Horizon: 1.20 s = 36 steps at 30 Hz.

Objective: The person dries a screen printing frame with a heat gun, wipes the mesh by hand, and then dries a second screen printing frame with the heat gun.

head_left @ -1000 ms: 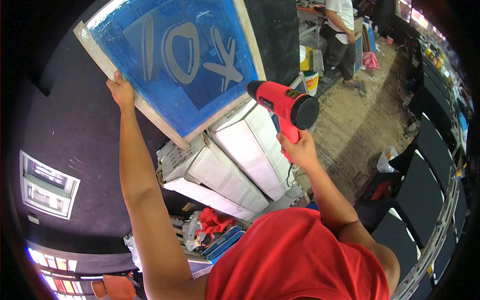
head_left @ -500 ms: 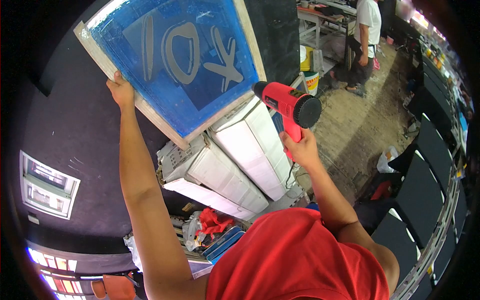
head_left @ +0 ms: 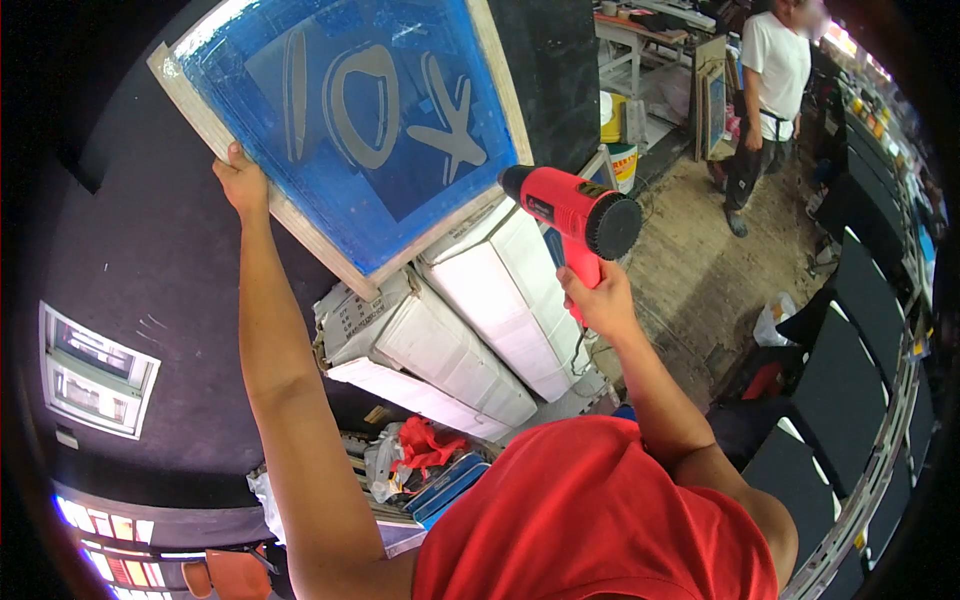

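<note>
Blue-coated mesh fills the screen (head_left: pixel 350 120), a wood-framed printing screen held up at the far left, tilted, with pale stencil shapes showing through the coating. Left hand (head_left: pixel 240 185) is closed around the frame's left edge, arm stretched up and out. Right hand (head_left: pixel 598 300) is wrapped tight on the grip of the red heat gun (head_left: pixel 570 205), nozzle aimed left at the screen's lower right corner, near the frame but not touching it. Judging progress: drying looks to be under way, with the gun only at one corner, so most of the mesh would seem left to cover; whether the coating is wet or dry cannot be told, and no sheen or drips are clear enough to go by. Stencil looks already exposed and washed out, since the shapes read clean against the blue. White boxes (head_left: pixel 470 320) lie stacked below the screen, with red rags and clutter (head_left: pixel 425 450) nearer. At far right another person (head_left: pixel 770 90) in a white shirt stands on the floor by a worktable, well apart from the gun and screen.
</note>
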Motion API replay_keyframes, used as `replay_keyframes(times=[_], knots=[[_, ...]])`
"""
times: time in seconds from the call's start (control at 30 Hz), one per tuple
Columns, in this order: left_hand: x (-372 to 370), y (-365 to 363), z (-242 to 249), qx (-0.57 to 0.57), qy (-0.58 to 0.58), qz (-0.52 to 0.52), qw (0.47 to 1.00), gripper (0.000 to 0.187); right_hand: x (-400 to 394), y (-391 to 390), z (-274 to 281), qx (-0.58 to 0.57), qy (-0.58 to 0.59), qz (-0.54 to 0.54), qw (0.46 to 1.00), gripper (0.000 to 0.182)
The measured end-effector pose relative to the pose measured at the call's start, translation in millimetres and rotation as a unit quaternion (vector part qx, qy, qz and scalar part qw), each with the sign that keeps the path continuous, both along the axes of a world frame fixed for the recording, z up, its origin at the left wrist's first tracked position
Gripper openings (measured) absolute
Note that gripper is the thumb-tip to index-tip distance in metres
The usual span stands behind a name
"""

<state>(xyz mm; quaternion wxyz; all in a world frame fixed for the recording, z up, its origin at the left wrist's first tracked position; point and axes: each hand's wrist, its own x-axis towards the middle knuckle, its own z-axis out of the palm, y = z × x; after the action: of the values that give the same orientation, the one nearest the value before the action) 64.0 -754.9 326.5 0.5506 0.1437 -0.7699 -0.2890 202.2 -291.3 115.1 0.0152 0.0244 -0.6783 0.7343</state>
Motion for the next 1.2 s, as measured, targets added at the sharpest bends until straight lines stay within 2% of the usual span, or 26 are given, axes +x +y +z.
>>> replay_keyframes(times=[0.1,0.33,0.4,0.73,0.8,0.93,1.03,1.2], knots=[[-1.6,-1.3,0.8,0.004,-0.008,0.011,1.000,0.061,3.3,-2.1,4.0,-0.011,0.019,-0.007,1.000,0.019],[-0.7,-0.7,-0.1,-0.008,0.002,0.009,1.000,0.062,-2.2,-1.2,-4.5,0.002,0.032,-0.012,0.999,0.018],[-0.6,-0.4,0.3,-0.004,0.000,0.007,1.000,0.062,-2.1,-0.3,-4.7,-0.004,0.019,-0.007,1.000,0.028],[0.4,2.9,1.4,-0.001,-0.004,0.013,1.000,0.066,-2.0,0.7,-11.5,-0.012,0.031,-0.041,0.999,0.028],[2.8,6.6,1.7,0.003,-0.004,0.012,1.000,0.066,-2.3,3.7,-10.0,0.003,0.008,-0.008,1.000,0.029],[3.8,6.7,1.9,-0.003,0.000,0.001,1.000,0.065,-1.5,3.2,-7.8,0.035,-0.007,-0.014,0.999,0.028],[3.2,5.5,1.5,0.001,-0.005,0.005,1.000,0.064,-0.6,3.0,-5.0,-0.018,0.032,-0.013,0.999,0.028],[2.0,3.9,2.6,0.007,-0.014,0.011,1.000,0.064,-2.1,5.4,-8.6,0.040,0.024,-0.050,0.998,0.028]])
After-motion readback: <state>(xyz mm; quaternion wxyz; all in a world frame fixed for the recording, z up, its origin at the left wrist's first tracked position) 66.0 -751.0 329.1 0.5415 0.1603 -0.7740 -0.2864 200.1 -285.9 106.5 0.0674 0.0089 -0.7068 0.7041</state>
